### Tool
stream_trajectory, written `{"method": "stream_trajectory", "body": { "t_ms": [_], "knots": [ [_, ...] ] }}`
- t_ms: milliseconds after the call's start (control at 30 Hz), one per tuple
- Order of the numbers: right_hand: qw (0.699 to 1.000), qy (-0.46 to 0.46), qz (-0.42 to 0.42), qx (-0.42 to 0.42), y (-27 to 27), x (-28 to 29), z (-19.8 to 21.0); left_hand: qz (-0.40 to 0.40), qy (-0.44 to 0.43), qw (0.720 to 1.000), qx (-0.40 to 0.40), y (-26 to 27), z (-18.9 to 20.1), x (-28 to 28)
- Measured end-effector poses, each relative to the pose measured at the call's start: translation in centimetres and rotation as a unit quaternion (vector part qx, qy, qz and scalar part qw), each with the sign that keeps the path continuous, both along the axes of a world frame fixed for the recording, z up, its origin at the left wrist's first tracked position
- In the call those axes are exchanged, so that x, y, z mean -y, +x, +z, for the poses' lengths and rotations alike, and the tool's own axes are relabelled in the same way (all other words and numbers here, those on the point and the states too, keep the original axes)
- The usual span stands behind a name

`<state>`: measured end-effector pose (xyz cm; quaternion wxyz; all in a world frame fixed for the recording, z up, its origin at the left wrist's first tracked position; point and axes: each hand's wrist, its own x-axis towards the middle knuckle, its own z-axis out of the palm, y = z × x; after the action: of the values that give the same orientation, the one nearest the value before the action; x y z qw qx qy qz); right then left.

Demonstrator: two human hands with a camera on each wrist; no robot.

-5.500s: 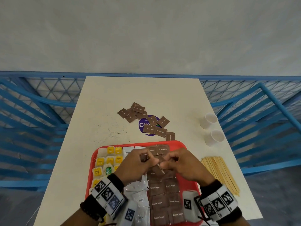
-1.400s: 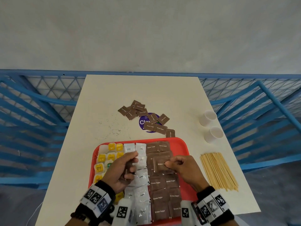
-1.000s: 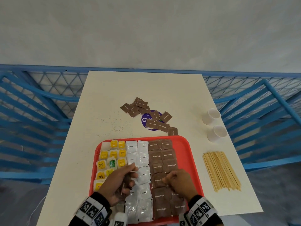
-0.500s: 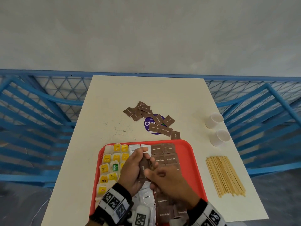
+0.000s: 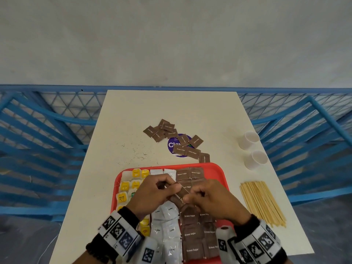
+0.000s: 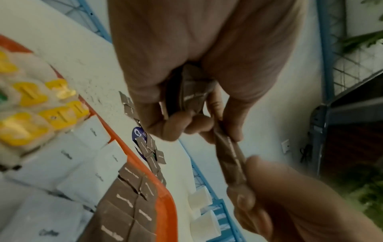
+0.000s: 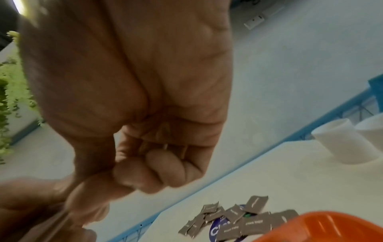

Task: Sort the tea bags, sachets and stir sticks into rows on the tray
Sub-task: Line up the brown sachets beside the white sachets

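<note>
Over the red tray [image 5: 221, 169] my left hand [image 5: 167, 187] grips a small stack of brown sugar sachets [image 6: 192, 91]. My right hand [image 5: 192, 197] pinches one brown sachet [image 5: 180, 196] that my left fingers also hold at its other end. On the tray lie rows of yellow-tagged tea bags [image 5: 131, 181], white coffee sachets [image 5: 168, 227] and brown sugar sachets [image 5: 192, 235]. More brown sachets [image 5: 182, 144] lie loose on the table beyond the tray. A bundle of wooden stir sticks [image 5: 261, 202] lies to the right of the tray.
Two white paper cups [image 5: 249, 140] [image 5: 256, 160] stand at the table's right edge, beyond the sticks. A purple round sticker [image 5: 174, 144] lies under the loose sachets. Blue metal railing [image 5: 47, 130] surrounds the table. Dark specks dot the table's left part.
My hands had set a brown sachet down on the tray. They have since come together above it, and my right hand now pinches another sachet from the stack in my left.
</note>
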<state>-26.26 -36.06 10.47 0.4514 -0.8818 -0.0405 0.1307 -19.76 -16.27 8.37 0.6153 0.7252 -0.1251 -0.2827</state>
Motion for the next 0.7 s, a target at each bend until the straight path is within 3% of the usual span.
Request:
{"method": "stream_trajectory", "body": {
  "t_ms": [100, 167, 267, 367, 500, 700],
  "knots": [
    [0.993, 0.009, -0.109, 0.044, 0.0, -0.2, -0.8, 0.098, -0.051, 0.992, -0.060, -0.4, -0.1, 0.5],
    [0.984, 0.076, -0.163, 0.003, -0.3, -1.0, -0.7, 0.139, -0.095, 0.981, -0.101, -0.7, -0.1, 0.9],
    [0.965, 0.195, -0.171, -0.025, -0.8, -2.8, -0.1, 0.145, -0.123, 0.975, -0.114, -1.3, 0.2, 1.6],
    [0.957, 0.211, -0.201, -0.010, -1.3, -3.3, -0.7, 0.165, -0.127, 0.971, -0.114, -1.6, 0.4, 2.2],
    [0.950, 0.221, -0.211, -0.065, -2.2, -2.4, -1.4, 0.207, -0.143, 0.959, -0.128, -0.7, 0.3, 1.5],
    [0.934, 0.265, -0.232, -0.064, -2.3, -1.7, -1.9, 0.178, -0.120, 0.969, -0.124, -1.5, -0.1, 1.9]
  ]
}}
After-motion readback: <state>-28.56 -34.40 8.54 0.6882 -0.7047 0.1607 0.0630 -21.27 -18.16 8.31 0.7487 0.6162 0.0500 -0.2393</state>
